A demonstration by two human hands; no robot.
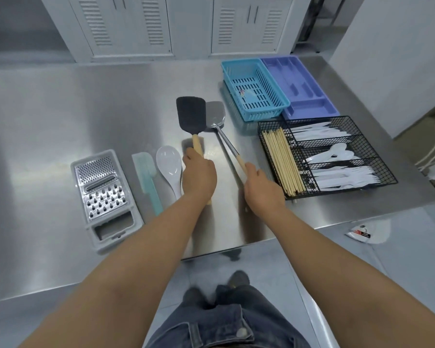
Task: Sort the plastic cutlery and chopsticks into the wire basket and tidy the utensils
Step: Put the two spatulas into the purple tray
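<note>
Our left hand (199,175) grips the wooden handle of the black spatula (190,114), fingers curled round it. Our right hand (261,187) grips the metal turner (215,116) likewise. Both heads sit side by side at 12 o'clock of the hands; we can't tell whether they touch. The wire basket (342,190) is at 3 o'clock of the right hand: chopsticks (283,162) fill its 9 o'clock bay, then knives (319,133), spoons (332,153) and forks (344,175). Grater (101,189), scraper (146,177) and rice spoon (168,164) lie at 9 o'clock of the left hand.

Head cam, wide-angle, looks fwd & down, close over steel table (60,109)
</note>
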